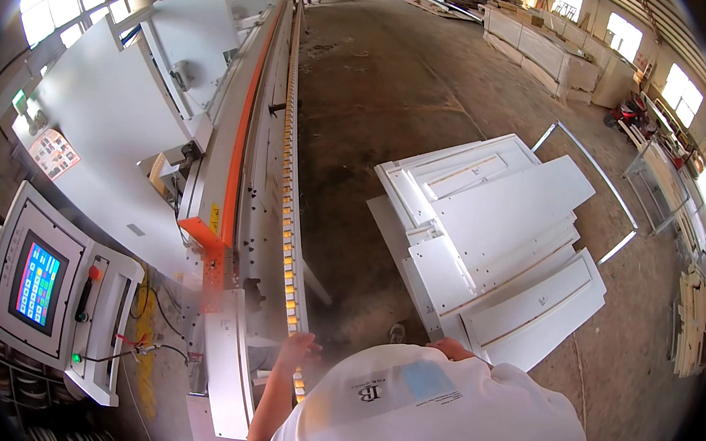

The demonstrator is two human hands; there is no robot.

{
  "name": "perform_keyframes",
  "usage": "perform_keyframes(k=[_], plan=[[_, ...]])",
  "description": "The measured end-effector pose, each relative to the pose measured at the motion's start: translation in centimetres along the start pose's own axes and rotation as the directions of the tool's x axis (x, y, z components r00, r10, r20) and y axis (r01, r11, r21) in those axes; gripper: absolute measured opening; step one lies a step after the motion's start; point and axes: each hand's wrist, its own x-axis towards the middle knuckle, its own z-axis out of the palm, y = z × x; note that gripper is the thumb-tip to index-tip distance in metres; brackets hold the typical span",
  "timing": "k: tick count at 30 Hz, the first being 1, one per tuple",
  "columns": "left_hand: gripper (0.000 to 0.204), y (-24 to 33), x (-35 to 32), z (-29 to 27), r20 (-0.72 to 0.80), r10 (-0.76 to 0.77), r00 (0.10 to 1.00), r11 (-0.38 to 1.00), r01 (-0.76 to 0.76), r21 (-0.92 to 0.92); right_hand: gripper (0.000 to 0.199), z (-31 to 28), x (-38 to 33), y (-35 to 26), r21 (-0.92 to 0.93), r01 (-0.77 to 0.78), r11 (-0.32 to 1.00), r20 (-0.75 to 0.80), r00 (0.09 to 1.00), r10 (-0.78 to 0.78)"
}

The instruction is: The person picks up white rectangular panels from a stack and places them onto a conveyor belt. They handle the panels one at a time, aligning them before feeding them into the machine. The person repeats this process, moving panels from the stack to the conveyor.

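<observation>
My left hand (299,352) reaches forward with its fingers apart and holds nothing. It hovers at the near end of the yellow-studded conveyor track (290,215) of a long white and orange edge-banding machine (232,168). My right hand (451,348) shows only as knuckles above my white shirt (436,421). It sits at the near edge of a stack of white panels (494,241) on a low cart. The shirt hides its fingers, so its grip cannot be made out.
A control console with a coloured touch screen (37,285) and buttons stands at the left, with loose cables (140,345) beside it. A metal cart handle (601,171) frames the panel stack. More boards and racks line the right wall (689,317). A concrete floor (380,97) stretches ahead.
</observation>
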Motion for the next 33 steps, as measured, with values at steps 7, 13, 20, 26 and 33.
perform_keyframes(k=[7, 13, 20, 26, 33], plan=[[0.04, 0.2, 0.4, 0.5, 0.022, 0.02, 1.0, 1.0, -0.02, 0.02, 0.048, 0.1, 0.1, 3.0, -0.028, 0.276, 0.961, -0.071, 0.958, -0.277], [0.041, -0.4, -0.5, -0.8, -0.01, 0.001, 1.0, 1.0, -0.001, -0.022, 0.046, -0.5, -0.8, -1.9, -0.078, 0.139, 0.987, -0.022, 0.99, -0.141], [0.04, 0.0, -0.1, -0.1, 0.017, -0.007, 1.0, 0.998, 0.006, 0.055, 0.049, 1.0, -0.4, 1.9, -0.073, 0.037, 0.997, -0.047, 0.998, -0.041], [0.04, -0.4, 0.1, -0.3, 0.01, -0.004, 1.0, 1.0, 0.004, 0.016, 0.045, 0.3, -0.3, 0.9, -0.161, 0.095, 0.982, 0.024, 0.995, -0.092], [0.04, -0.2, -0.1, -0.1, 0.008, -0.005, 1.0, 1.0, 0.005, 0.018, 0.045, 0.0, 0.4, 0.7, -0.173, 0.106, 0.979, 0.076, 0.993, -0.094]])
